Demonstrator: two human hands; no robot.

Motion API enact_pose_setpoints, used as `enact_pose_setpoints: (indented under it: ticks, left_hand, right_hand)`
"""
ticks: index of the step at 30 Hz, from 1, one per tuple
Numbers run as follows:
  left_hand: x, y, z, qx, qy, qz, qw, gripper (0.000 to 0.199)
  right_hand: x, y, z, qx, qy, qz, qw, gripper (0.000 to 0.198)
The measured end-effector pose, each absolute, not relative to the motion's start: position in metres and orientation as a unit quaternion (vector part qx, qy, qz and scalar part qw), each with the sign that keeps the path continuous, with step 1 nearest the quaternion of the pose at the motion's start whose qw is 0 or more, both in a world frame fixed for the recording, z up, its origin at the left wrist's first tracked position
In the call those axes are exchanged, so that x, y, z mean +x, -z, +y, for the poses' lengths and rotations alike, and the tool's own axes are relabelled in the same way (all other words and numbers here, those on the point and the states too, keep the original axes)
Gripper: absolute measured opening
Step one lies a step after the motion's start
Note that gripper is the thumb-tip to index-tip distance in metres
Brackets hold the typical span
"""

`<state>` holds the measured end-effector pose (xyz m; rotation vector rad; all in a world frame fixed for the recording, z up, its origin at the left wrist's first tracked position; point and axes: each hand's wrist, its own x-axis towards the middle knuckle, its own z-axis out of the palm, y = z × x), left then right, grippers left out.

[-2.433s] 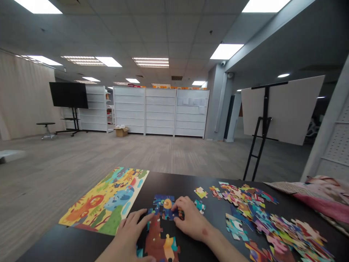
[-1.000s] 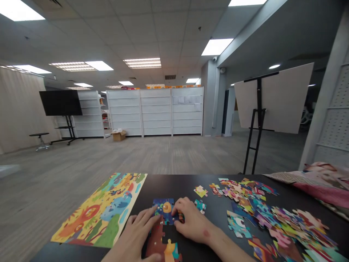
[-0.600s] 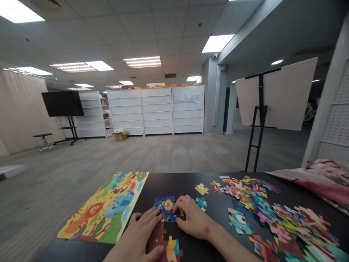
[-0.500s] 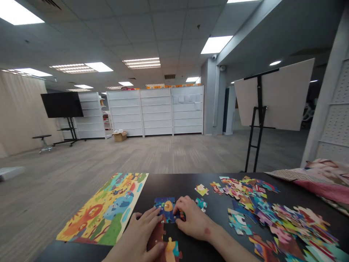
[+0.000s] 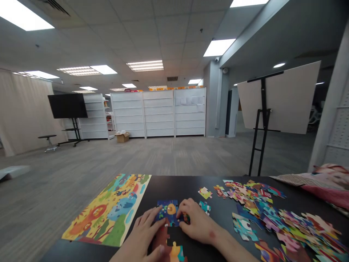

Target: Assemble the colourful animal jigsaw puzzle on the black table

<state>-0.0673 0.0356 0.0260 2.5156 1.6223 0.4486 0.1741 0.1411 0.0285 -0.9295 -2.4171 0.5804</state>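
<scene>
On the black table lies a blue jigsaw section (image 5: 169,210) with a round orange figure on it. My left hand (image 5: 145,231) rests flat with its fingers spread, fingertips on the section's left and lower edge. Fingers and thumb of my right hand (image 5: 195,222) are curled together at its right edge, around a small dark, colourful puzzle piece (image 5: 186,217) that is partly hidden. Below, brown puzzle pieces (image 5: 161,236) show beside my left hand, partly covered by it. A yellow-and-teal piece (image 5: 176,251) joins them near my left thumb.
A large heap of loose puzzle pieces (image 5: 272,214) spreads over the table's right side. Single pieces, one yellow (image 5: 205,193) and one teal (image 5: 205,207), lie behind my right hand. At left is a picture sheet with a lion (image 5: 109,211). A patterned cloth (image 5: 321,182) covers the right corner.
The whole view has shifted slightly, so everything sits a little lower and further right. Both hands stay at the blue section, with almost no change in their grip.
</scene>
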Motion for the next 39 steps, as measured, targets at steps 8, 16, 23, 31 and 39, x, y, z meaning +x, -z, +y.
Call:
enact_pose_setpoints:
  ticks: [8,16,23,31,39]
  left_hand:
    - [-0.064,-0.021,0.047,0.824,-0.139,0.548,0.028,0.066]
    - [-0.051,-0.037,0.055,0.827,-0.062,0.551,0.09,0.073]
    - [-0.066,0.0,0.062,0.754,-0.309,0.564,0.136,0.049]
    - [-0.086,0.004,0.045,0.657,-0.492,0.55,0.152,0.047]
    - [-0.056,0.002,0.026,0.821,-0.322,0.47,0.022,0.06]
  right_hand:
    - [0.177,-0.029,0.139,-0.345,-0.215,-0.883,0.234,0.017]
    - [0.175,-0.028,0.139,-0.349,-0.213,-0.883,0.232,0.015]
    - [0.178,-0.027,0.14,-0.326,-0.213,-0.886,0.253,0.015]
    - [0.188,-0.025,0.162,-0.347,-0.181,-0.825,0.407,0.025]
    - [0.195,-0.013,0.175,-0.38,-0.16,-0.807,0.423,0.028]
